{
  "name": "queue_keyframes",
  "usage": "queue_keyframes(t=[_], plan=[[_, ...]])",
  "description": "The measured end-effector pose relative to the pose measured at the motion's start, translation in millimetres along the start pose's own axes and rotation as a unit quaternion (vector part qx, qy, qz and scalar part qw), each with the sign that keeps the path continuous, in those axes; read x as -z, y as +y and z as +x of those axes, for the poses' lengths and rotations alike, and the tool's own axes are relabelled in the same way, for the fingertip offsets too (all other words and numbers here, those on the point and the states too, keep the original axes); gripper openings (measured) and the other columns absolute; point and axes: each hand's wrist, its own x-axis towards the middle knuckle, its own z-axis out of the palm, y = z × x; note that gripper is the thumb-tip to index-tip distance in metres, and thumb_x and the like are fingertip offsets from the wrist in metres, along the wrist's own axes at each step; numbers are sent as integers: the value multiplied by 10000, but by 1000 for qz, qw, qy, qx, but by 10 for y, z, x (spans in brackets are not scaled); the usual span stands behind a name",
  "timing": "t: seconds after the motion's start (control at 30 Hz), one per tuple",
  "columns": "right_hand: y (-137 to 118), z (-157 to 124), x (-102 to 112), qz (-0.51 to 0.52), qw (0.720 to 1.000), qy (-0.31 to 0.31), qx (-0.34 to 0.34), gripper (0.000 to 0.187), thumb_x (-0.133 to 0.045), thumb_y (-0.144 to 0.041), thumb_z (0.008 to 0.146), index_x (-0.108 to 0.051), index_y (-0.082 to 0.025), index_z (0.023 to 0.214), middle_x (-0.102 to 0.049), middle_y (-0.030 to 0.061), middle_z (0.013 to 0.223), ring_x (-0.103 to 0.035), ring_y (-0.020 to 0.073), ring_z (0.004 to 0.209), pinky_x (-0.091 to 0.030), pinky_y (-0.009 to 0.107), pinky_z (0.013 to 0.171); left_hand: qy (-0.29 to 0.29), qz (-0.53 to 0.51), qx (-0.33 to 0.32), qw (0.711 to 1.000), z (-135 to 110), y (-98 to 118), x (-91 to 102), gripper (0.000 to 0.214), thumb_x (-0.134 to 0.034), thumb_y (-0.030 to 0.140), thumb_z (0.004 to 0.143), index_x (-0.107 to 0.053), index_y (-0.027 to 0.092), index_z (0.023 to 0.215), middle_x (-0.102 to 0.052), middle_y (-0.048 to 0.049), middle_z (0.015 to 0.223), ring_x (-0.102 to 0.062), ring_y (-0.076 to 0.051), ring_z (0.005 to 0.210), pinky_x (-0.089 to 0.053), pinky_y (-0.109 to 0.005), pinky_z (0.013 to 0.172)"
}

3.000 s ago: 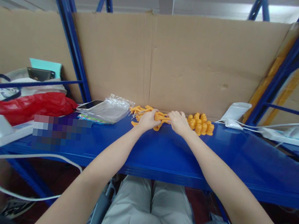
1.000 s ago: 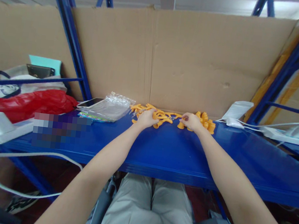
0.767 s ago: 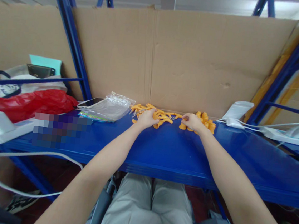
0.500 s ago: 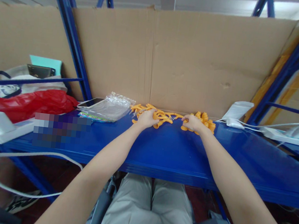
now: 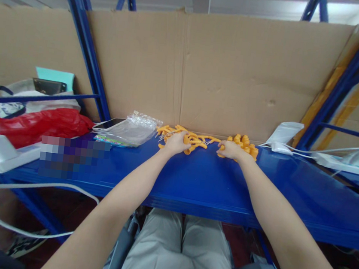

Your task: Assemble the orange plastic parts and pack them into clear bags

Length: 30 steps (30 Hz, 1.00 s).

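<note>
Just behind right hand [image 5: 231, 150], orange caps [image 5: 247, 145] (clustered upright), touching it

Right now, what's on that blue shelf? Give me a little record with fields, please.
Surface: blue shelf, cardboard sheet standing behind it
Left hand: curled over a pile of curved orange pieces; grip unclear
Right hand: on a cluster of stubby orange pieces; grip unclear
Left of the pile: clear plastic bags, phone, red bag
Right side: white pouch, white power strip with cables
</note>
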Motion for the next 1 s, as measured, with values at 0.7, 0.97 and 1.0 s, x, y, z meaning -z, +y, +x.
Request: queue_keyframes(t=[0.7, 0.97, 1.0], plan=[[-585, -122, -54, 407, 907, -81, 77, 132, -570, -148, 857, -616, -157, 733, -693, 11, 638, -573, 83, 488, -450, 190, 527, 14, -10, -48, 999, 22, -22, -4, 435, -583, 173, 799, -638, 202, 1229, -678, -55, 1215, -615, -213, 1131, -461, -309, 995], [-724, -259, -4, 578, 785, -219, 44, 275, -692, -186, 814, -598, -163, 1071, -745, 35, 754, -658, 108, 592, -513, 193, 569, 53, -25, -117, 991, 69, -36, -40, 459, -521, 82, 760, -654, 181, 1188, -673, -72, 1176, -574, -208, 1156, -422, -358, 1048], [-725, -260, -3, 582, 781, -223, 43, 211, -693, -197, 816, -613, -158, 1007, -745, 42, 761, -659, 107, 596, -516, 194, 578, 57, -26, -124, 990, 69, -34, -42, 472, -519, 83, 754, -644, 175, 1200, -661, -78, 1183, -565, -212, 1162, -419, -367, 1049]])
